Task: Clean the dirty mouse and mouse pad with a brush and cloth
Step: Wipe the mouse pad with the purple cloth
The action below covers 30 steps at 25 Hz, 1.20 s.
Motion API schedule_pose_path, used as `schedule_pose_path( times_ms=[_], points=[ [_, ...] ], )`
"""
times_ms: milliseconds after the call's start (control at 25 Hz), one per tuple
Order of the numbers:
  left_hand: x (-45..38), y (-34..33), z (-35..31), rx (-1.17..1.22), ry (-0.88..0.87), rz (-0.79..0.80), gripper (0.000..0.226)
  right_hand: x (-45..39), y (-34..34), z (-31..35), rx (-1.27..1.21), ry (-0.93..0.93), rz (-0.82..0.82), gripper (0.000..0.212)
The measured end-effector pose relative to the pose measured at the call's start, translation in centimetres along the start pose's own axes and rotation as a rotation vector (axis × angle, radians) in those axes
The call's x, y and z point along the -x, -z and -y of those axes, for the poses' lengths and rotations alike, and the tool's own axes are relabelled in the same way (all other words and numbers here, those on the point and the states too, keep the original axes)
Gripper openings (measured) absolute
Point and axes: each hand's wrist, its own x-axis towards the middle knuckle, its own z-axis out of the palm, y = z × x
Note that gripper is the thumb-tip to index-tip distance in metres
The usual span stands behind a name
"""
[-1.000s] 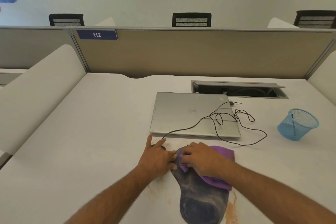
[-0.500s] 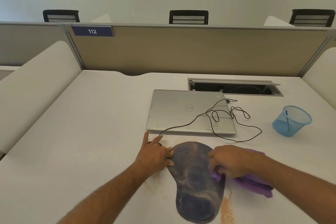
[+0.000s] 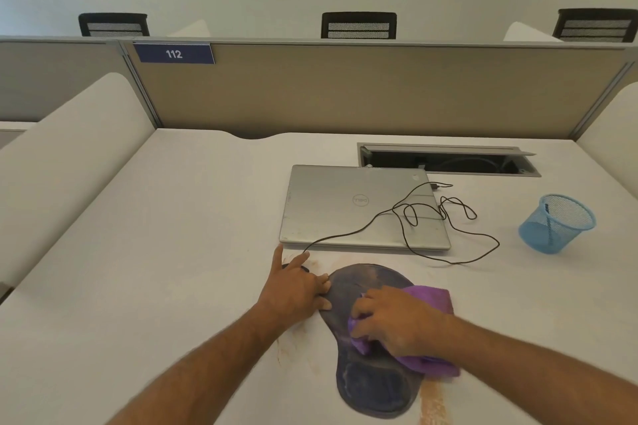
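Back leftward, right hand (image 3: 397,319) presses cloth (image 3: 431,300) onto mouse pad (image 3: 373,386).

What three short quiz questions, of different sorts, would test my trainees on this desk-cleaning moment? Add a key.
1. True or false: the laptop is closed.
2. Which hand grips the purple cloth? A) left hand B) right hand
3. Fill in: the cloth is on the dark mouse ___.

Key: 1 true; 2 B; 3 pad.
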Motion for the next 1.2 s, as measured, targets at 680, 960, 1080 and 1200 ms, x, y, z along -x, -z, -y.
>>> schedule_pose_path(
  times_ms=[680,960,1080,1200],
  points=[
    [0.1,0.6,-0.8,-0.055,0.016,0.042,0.061,2.1,0.1,1.2,-0.002,0.024,0.035,0.022],
    [0.1,0.6,-1.3,-0.063,0.051,0.064,0.061,6.5,-1.6,0.5,0.002,-0.017,-0.003,0.022],
    [0.3,1.0,-1.7,-0.070,0.064,0.071,0.061,8.0,-1.6,0.5,0.000,-0.035,0.000,0.022],
    [0.4,1.2,-2.0,-0.069,0.074,0.072,0.060,9.2,-1.7,1.0,0.062,-0.026,-0.001,0.025]
  ],
)
